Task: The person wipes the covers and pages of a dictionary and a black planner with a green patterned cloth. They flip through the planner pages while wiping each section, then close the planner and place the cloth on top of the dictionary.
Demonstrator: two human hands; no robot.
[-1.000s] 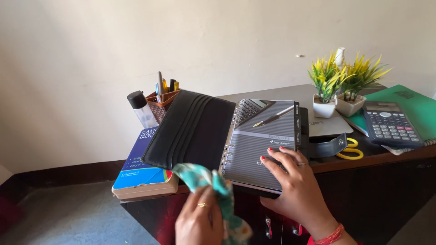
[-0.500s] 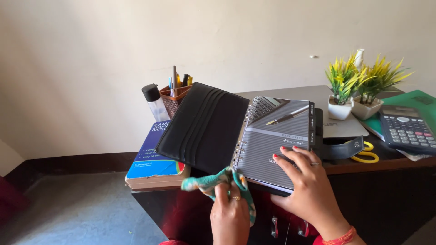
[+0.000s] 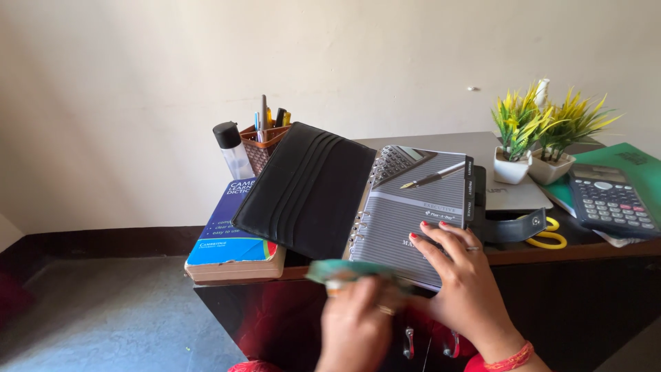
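- Dark wooden desk point(image 3: 585, 249) against a plain pale wall; grey floor at near left.
- Open ring-binder organiser point(image 3: 358, 200) lies at the desk's near edge, black card-slot cover flung left, grey page to the right, its lower corner overhanging the edge.
- Right hand point(image 3: 460, 275) rests flat on the grey page's near right part, fingers spread, ring on one finger, red thread at the wrist.
- Left hand point(image 3: 354, 324) is motion-blurred, closed around a green cloth point(image 3: 344, 271) just at the organiser's near edge; whether the cloth touches the page cannot be told.
- Pen point(image 3: 434, 175) lies slantwise on the upper page, beside a small calculator set into the organiser.
- Organiser's black strap point(image 3: 513, 227) trails right, over yellow scissors point(image 3: 547, 235).
- Left of the cover: thick blue dictionary point(image 3: 231, 231), jutting off the desk corner, partly under the cover.
- Far left behind the cover: clear bottle point(image 3: 231, 151) with black cap, and a brown mesh pen holder point(image 3: 265, 145) packed with pens; the raised cover hides their bases.
- Far right: two small white pots of yellow-green plants point(image 3: 544, 127), a closed grey laptop point(image 3: 516, 196) beneath.
- Right edge: dark scientific calculator point(image 3: 609, 201) on a green folder point(image 3: 637, 169).
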